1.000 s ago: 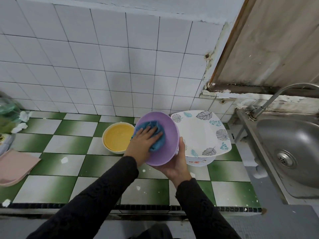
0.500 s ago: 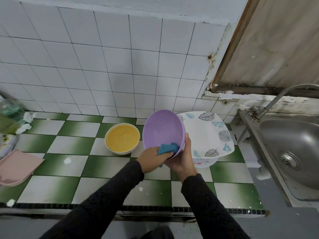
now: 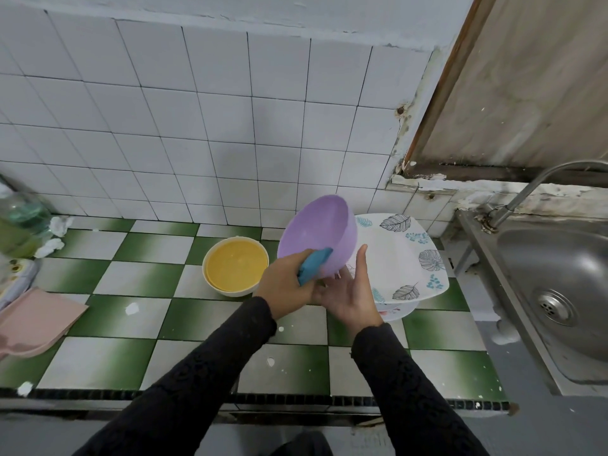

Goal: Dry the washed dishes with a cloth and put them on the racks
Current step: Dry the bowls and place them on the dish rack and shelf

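The left hand (image 3: pixel 284 283) pinches the cloth (image 3: pixel 312 268) over the bowl (image 3: pixel 316 232) rim; the spread right hand (image 3: pixel 353 301) should steady it just below.

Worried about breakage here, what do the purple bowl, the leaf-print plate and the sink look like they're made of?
Purple bowl: probably plastic, matte, evenly coloured, thin-walled. Leaf-print plate: melamine or glazed ceramic, unclear; smooth white surface, printed pattern, soft sheen. Sink: stainless steel, brushed grey, showing dull reflections.
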A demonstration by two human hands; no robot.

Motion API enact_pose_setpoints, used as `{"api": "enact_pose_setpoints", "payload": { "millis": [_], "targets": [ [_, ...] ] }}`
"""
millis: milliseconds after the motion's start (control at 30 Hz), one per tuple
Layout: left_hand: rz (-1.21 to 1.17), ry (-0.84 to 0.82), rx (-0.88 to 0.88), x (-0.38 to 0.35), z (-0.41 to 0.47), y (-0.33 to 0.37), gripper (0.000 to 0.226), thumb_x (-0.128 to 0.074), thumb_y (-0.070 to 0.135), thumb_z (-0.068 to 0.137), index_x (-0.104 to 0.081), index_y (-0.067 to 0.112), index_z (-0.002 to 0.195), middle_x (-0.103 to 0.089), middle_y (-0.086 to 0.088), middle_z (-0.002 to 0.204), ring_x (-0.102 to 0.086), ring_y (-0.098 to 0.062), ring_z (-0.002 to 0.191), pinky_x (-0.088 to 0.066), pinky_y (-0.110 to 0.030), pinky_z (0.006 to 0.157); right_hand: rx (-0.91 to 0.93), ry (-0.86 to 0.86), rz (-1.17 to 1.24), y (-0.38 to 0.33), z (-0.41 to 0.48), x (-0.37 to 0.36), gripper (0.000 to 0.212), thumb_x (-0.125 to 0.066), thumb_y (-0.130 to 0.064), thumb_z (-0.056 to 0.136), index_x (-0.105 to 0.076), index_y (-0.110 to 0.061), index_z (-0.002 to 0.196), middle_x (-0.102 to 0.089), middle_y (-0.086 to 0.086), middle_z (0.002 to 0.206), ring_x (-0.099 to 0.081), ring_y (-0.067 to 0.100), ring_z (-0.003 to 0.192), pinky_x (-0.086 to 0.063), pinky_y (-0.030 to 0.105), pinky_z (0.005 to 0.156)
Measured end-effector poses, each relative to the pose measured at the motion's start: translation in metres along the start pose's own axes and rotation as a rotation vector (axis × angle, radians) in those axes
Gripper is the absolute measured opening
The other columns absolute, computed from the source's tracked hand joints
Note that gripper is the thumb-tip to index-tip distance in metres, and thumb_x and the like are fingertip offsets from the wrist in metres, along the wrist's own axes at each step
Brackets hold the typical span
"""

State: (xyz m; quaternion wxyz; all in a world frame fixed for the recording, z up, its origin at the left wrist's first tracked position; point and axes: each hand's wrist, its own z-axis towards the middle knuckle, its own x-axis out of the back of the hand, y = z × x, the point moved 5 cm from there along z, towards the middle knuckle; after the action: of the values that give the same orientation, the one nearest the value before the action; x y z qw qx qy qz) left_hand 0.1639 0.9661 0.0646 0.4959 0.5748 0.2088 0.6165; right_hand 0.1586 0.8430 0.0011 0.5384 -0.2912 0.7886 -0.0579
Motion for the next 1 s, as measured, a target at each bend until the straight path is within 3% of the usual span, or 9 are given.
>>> {"api": "enact_pose_setpoints", "payload": {
  "millis": [100,200,367,467,533,700,833,933,1000],
  "targets": [
    [-0.446,0.185,0.232,0.015,0.007,0.001,0.019,-0.065,0.015,0.094,-0.062,0.018,0.112,-0.068,0.001,0.099,-0.065,-0.013,0.089,-0.053,-0.017,0.071,-0.021,0.089,-0.076,0.000,0.007,0.011,0.084,-0.062,-0.069,0.080,-0.047,-0.021,0.148,-0.062,0.019,0.135,-0.060,0.047,0.121,-0.055,0.063,0.084],
    [-0.742,0.274,0.355,0.029,0.007,-0.008,0.027,-0.064,0.018,0.092,-0.061,0.017,0.118,-0.068,-0.005,0.113,-0.065,-0.020,0.102,-0.056,-0.036,0.084,-0.093,0.170,-0.059,0.007,0.009,0.026,0.093,-0.066,-0.072,0.074,-0.047,-0.014,0.145,-0.051,0.024,0.143,-0.049,0.048,0.130,-0.053,0.065,0.087],
    [-1.081,0.298,0.511,0.038,-0.003,-0.031,0.021,-0.054,0.020,0.098,-0.061,0.020,0.117,-0.075,-0.001,0.103,-0.072,-0.020,0.089,-0.061,-0.041,0.070,-0.099,0.220,0.033,0.006,0.008,0.027,0.068,-0.049,-0.065,0.095,-0.059,-0.005,0.126,-0.064,0.017,0.129,-0.057,0.037,0.122,-0.050,0.055,0.092],
    [-1.083,0.321,0.573,0.036,-0.010,-0.039,0.014,-0.052,0.021,0.100,-0.062,0.022,0.111,-0.076,0.001,0.092,-0.072,-0.019,0.082,-0.062,-0.040,0.066,-0.027,0.245,0.022,0.000,0.005,0.017,0.038,-0.050,-0.044,0.100,-0.063,-0.009,0.108,-0.069,0.010,0.090,-0.062,0.024,0.085,-0.051,0.036,0.078],
    [-1.062,0.340,0.598,0.035,-0.014,-0.046,0.013,-0.051,0.023,0.101,-0.061,0.023,0.108,-0.075,0.000,0.091,-0.072,-0.019,0.081,-0.061,-0.043,0.067,0.021,0.218,0.043,-0.005,0.006,0.013,0.023,-0.050,-0.028,0.101,-0.065,-0.011,0.101,-0.069,0.005,0.081,-0.065,0.020,0.075,-0.053,0.031,0.070],
    [-0.888,0.432,0.685,0.028,-0.024,-0.072,0.027,-0.052,0.029,0.100,-0.059,0.015,0.122,-0.068,-0.011,0.110,-0.064,-0.028,0.101,-0.055,-0.046,0.087,0.126,0.049,0.104,-0.020,0.006,-0.001,0.023,-0.056,-0.016,0.093,-0.066,-0.014,0.114,-0.077,0.005,0.101,-0.073,0.019,0.089,-0.060,0.036,0.082],
    [-0.770,0.585,0.774,0.023,-0.029,-0.082,0.035,-0.044,0.033,0.104,-0.053,0.007,0.126,-0.064,-0.009,0.101,-0.061,-0.020,0.086,-0.050,-0.033,0.075,0.199,-0.027,0.103,-0.030,0.003,-0.017,0.030,-0.069,-0.017,0.085,-0.065,-0.017,0.115,-0.074,0.005,0.115,-0.070,0.022,0.104,-0.054,0.043,0.093],
    [-0.647,0.663,0.658,0.022,-0.028,-0.059,0.034,-0.043,0.033,0.104,-0.048,0.014,0.132,-0.059,-0.004,0.109,-0.056,-0.015,0.092,-0.048,-0.021,0.068,0.270,-0.031,-0.014,-0.034,-0.002,-0.027,0.025,-0.056,-0.018,0.097,-0.059,-0.018,0.122,-0.068,0.007,0.122,-0.064,0.023,0.110,-0.059,0.041,0.091],
    [-0.530,0.602,0.466,0.018,-0.024,-0.032,0.030,-0.047,0.033,0.102,-0.048,0.016,0.127,-0.056,-0.001,0.096,-0.054,-0.010,0.081,-0.048,-0.013,0.061,0.302,-0.001,-0.212,-0.029,-0.004,-0.034,0.019,-0.049,-0.018,0.104,-0.056,-0.016,0.122,-0.066,0.007,0.120,-0.064,0.022,0.102,-0.058,0.036,0.080]
  ]
}}
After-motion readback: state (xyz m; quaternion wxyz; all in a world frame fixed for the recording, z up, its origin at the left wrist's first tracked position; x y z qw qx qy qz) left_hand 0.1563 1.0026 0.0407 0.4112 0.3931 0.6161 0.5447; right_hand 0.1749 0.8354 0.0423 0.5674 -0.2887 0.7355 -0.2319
